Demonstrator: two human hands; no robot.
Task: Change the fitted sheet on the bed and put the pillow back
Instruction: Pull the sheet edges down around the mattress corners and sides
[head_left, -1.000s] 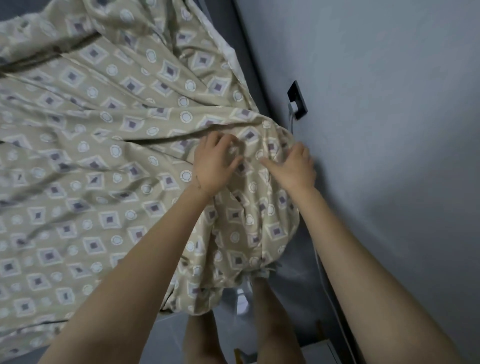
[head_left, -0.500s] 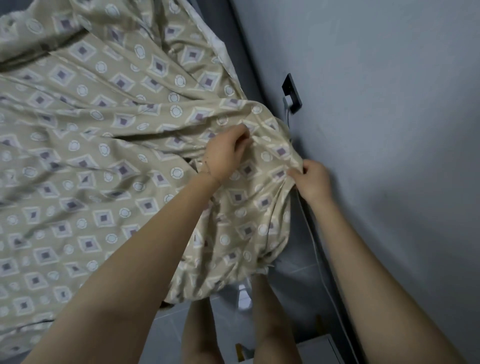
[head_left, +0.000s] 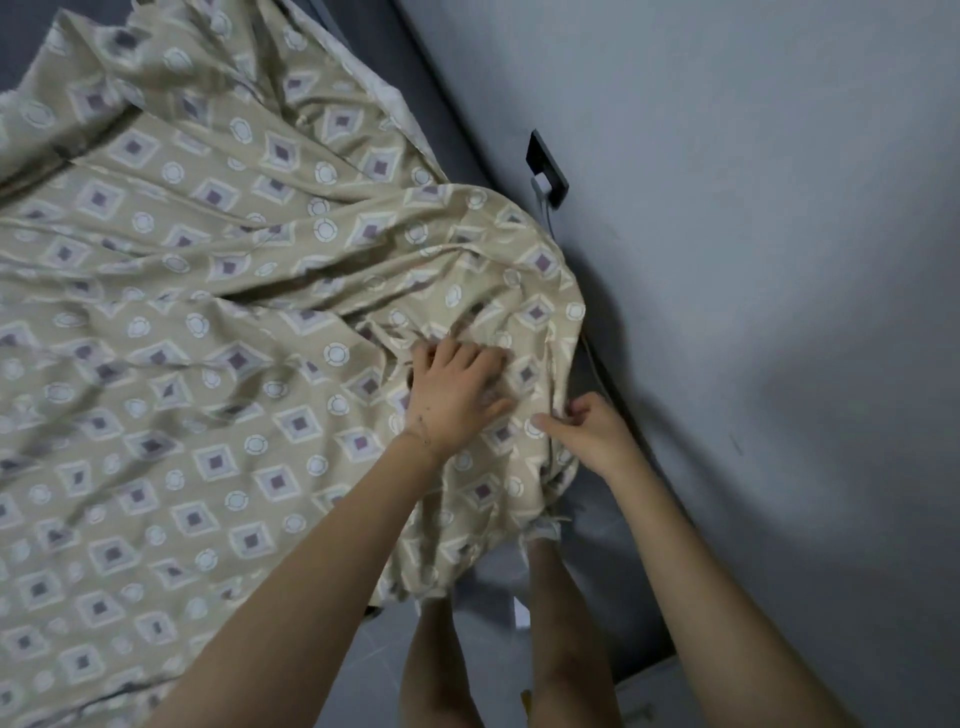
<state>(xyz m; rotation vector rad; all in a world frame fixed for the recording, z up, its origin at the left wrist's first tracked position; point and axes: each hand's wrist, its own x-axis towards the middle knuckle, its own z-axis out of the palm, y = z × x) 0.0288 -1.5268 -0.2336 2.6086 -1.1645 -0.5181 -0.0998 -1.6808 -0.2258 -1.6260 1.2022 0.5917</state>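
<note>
Beige sheet (head_left: 208, 312), grey wall (head_left: 753, 260), left hand (head_left: 457, 395) spread flat, right hand (head_left: 589, 434) pinching sheet

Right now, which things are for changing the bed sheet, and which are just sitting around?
For the job:
fitted sheet, bunched at the bed corner
left hand, lying on it
right hand, pinching its edge

Just there:
black wall socket
white plug in it
grey wall
floor
</note>
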